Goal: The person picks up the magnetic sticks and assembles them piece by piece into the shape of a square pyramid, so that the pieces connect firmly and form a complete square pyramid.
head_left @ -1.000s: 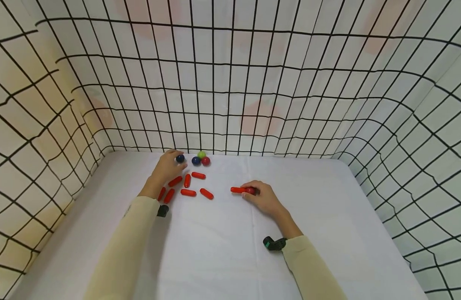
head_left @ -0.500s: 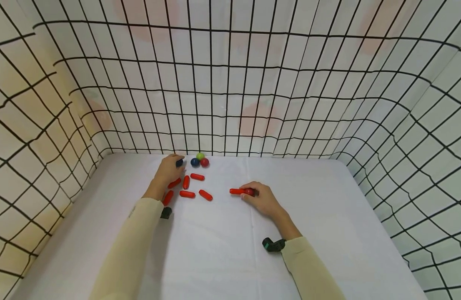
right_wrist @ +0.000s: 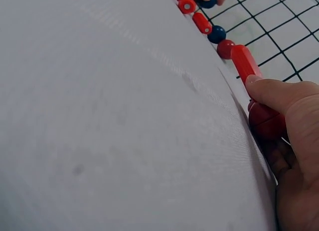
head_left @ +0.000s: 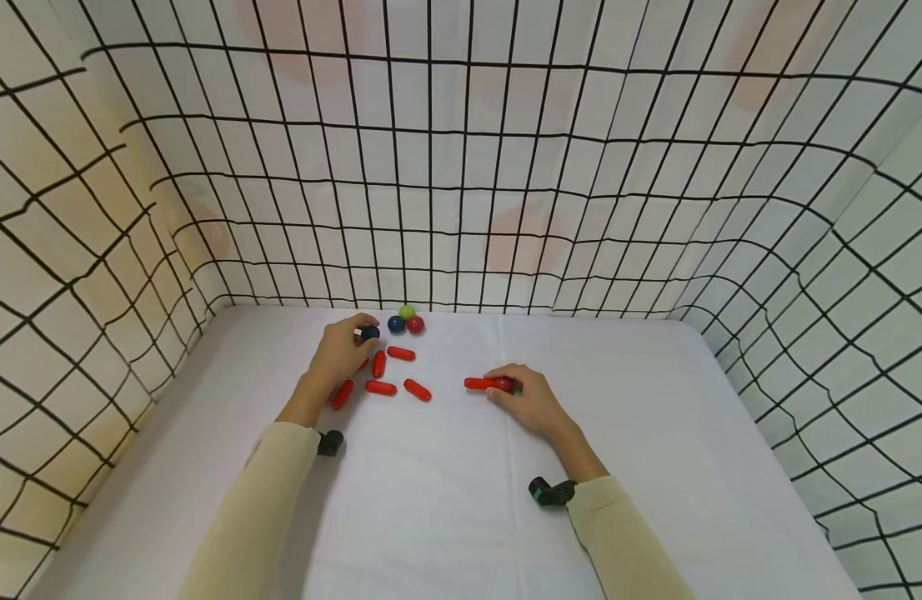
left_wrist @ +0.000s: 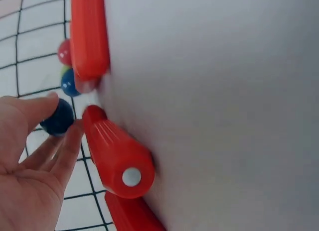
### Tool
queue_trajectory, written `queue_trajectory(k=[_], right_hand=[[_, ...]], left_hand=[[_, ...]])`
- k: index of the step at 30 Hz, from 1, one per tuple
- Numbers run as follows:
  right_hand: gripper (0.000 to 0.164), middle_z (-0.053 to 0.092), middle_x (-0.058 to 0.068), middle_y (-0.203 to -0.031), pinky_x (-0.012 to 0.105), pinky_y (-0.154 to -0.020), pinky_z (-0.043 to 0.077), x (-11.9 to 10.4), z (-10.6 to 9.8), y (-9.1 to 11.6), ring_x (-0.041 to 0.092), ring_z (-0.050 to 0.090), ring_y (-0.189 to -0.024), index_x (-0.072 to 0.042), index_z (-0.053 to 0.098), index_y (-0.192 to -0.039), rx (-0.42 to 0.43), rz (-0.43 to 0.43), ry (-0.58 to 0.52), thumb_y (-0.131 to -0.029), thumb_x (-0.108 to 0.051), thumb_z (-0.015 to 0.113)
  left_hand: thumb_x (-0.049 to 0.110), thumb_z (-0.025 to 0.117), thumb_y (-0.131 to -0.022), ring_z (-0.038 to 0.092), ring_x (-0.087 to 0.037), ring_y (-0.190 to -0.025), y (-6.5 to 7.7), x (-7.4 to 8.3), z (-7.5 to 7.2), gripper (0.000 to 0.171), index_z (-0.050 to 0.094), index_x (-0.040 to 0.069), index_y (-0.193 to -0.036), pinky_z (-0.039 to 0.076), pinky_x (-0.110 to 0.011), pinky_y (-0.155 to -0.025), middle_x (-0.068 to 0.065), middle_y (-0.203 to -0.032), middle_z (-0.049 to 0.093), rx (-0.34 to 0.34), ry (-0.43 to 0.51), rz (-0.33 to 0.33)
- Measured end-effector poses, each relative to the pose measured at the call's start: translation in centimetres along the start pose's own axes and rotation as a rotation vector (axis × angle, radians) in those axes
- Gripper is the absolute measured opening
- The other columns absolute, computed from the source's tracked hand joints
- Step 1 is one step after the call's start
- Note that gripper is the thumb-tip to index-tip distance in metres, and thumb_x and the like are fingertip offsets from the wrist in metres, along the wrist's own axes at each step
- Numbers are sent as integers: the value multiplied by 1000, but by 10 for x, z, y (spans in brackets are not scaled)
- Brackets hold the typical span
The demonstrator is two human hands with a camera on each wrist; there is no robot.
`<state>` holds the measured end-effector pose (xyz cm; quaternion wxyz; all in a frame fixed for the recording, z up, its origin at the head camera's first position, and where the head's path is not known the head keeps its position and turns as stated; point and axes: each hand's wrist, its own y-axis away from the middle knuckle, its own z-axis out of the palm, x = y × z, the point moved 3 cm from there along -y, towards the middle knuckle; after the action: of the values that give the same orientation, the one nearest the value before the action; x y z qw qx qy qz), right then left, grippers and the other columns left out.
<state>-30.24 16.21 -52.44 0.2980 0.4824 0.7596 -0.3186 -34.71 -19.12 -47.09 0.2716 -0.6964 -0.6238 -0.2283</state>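
In the head view my left hand pinches a dark blue ball between thumb and fingers. The left wrist view shows this blue ball at the fingertips, beside several red rods. My right hand holds a red rod and a red ball. Rod and ball sit end to end; in the right wrist view the thumb lies on the rod, with the ball under the palm side.
Beyond the left hand a blue ball, a green ball and a red ball sit close together. Several red rods lie loose on the white cloth-covered table. Black wire mesh encloses the back and sides.
My left hand has come slightly nearer and to the right with the blue ball, now covering part of the red rods on the left. The right hand has barely moved.
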Motion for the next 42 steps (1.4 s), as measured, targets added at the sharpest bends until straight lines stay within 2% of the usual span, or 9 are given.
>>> queue_trajectory(k=[5,9,13,17,21,31,36,42], right_hand=[[28,71,2,-120,38,-94,49,3,-1,0,19,59,-107,-20,74,-121,-3,-1,0,-95,-30,76],[27,71,3,-119,39,-95,49,4,-1,-1,20,59,-108,-19,74,-121,-3,-6,1,-96,-29,75],[27,70,3,-120,40,-96,49,6,0,-1,21,59,-109,-20,74,-121,-1,5,-5,-95,-29,76],[27,70,3,-120,41,-97,49,6,1,-1,21,59,-109,-20,74,-120,5,7,-7,-95,-28,76],[27,70,4,-120,40,-97,49,5,1,-1,21,60,-109,-19,74,-120,6,6,-9,-95,-27,76],[28,71,2,-117,34,-84,44,0,3,1,20,54,-97,-20,75,-119,4,-3,-16,-94,-31,77],[28,71,3,-121,37,-91,46,-2,4,1,21,57,-105,-19,75,-120,-8,11,-12,-94,-28,77],[29,70,4,-125,45,-102,49,-2,2,0,24,59,-116,-20,74,-122,-23,32,-8,-94,-29,76]], left_hand=[[23,72,-98,66,-30,-107,13,10,12,45,61,13,-140,60,-42,-87,-13,-122,70,-57,43,44],[24,76,-95,66,-28,-105,20,21,23,49,62,9,-140,60,-40,-86,-13,-121,70,-51,71,95],[25,78,-93,68,-26,-103,24,32,34,43,67,10,-132,60,-39,-89,-10,-119,71,-58,115,128],[23,80,-91,69,-24,-106,29,45,46,36,69,14,-124,61,-39,-92,-6,-113,72,-116,175,128],[19,82,-89,68,-22,-105,33,55,57,34,68,12,-118,61,-36,-90,-5,-109,72,-160,196,148],[21,85,-86,69,-18,-102,36,68,85,35,72,15,-118,60,-35,-94,0,-108,74,-205,182,213],[22,85,-87,68,-17,-100,38,73,95,35,72,15,-118,60,-35,-95,1,-106,73,-225,172,223],[23,84,-87,67,-15,-100,36,75,98,34,72,16,-118,59,-35,-95,3,-106,72,-232,136,231]])
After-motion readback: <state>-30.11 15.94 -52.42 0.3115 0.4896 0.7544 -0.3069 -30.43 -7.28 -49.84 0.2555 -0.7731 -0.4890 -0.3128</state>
